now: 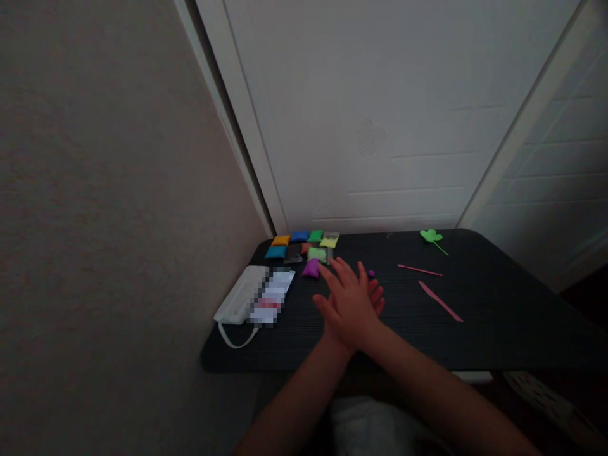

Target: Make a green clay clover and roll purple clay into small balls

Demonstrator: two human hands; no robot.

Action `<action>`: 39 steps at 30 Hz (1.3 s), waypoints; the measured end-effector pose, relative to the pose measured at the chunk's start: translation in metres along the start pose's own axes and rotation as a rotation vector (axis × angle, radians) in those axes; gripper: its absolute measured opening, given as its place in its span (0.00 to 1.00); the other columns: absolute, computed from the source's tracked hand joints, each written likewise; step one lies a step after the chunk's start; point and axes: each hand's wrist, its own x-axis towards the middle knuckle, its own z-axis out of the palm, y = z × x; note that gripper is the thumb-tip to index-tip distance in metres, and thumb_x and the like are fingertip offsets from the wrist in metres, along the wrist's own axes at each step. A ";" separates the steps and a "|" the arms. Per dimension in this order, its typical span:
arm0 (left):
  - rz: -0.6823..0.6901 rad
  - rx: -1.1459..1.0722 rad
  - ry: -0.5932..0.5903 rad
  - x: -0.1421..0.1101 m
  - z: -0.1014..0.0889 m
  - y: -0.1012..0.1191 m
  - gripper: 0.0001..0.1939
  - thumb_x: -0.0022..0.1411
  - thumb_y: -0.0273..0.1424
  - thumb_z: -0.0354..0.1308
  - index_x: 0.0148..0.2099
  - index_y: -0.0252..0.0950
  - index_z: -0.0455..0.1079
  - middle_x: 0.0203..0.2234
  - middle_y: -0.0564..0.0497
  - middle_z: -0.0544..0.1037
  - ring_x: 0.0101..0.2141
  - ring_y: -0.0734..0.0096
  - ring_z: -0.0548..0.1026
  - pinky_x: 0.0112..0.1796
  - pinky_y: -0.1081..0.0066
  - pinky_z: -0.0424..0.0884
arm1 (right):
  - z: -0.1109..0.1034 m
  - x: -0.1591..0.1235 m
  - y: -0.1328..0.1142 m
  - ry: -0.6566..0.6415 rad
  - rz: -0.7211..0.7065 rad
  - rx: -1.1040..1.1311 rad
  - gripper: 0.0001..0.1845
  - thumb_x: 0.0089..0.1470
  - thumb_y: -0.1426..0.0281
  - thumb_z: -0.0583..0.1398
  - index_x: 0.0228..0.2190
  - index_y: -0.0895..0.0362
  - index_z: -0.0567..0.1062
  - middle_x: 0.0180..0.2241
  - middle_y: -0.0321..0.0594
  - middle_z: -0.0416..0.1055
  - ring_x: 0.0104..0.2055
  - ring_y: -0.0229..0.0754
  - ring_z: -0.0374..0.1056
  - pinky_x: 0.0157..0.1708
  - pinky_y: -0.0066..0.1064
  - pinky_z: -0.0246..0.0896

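Observation:
My right hand (352,305) lies across the top of my left hand (377,296), palm over palm above the front part of the black table (304,351). The right hand's fingers are stretched and spread. Most of the left hand is covered; its fingertips show on the right side. Whatever may lie between the palms is hidden. Just past the fingers sits a small purple ball (371,273). A purple packet (312,268) is close to the right hand's fingertips, in front of a light green packet (316,254).
More coloured packets, orange (281,240) and blue (299,235) among them, lie at the back left. A phone (272,297) is cabled to a white power bank (243,294). On the right are a pink knife (439,301), a thin pink stick (420,270) and a green clover shape (430,236).

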 end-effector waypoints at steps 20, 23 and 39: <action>-0.091 -0.344 0.100 0.012 -0.022 0.017 0.20 0.58 0.38 0.45 0.38 0.26 0.69 0.33 0.41 0.75 0.38 0.67 0.73 0.43 0.70 0.68 | -0.016 -0.052 0.054 0.018 0.001 0.046 0.15 0.46 0.68 0.58 0.40 0.50 0.71 0.57 0.41 0.47 0.59 0.48 0.43 0.55 0.47 0.43; -0.083 -0.297 0.079 0.011 -0.022 0.016 0.20 0.58 0.39 0.45 0.38 0.26 0.69 0.33 0.41 0.75 0.37 0.67 0.74 0.42 0.71 0.68 | -0.012 -0.051 0.052 0.004 0.006 0.043 0.16 0.45 0.69 0.59 0.40 0.50 0.71 0.59 0.39 0.43 0.60 0.49 0.40 0.55 0.48 0.42; -0.160 -0.069 -0.005 0.011 -0.036 0.012 0.20 0.57 0.41 0.47 0.39 0.29 0.69 0.32 0.43 0.75 0.34 0.69 0.73 0.41 0.70 0.66 | 0.000 -0.055 0.057 0.097 0.166 0.200 0.08 0.46 0.69 0.58 0.32 0.54 0.73 0.56 0.42 0.50 0.59 0.48 0.44 0.53 0.49 0.46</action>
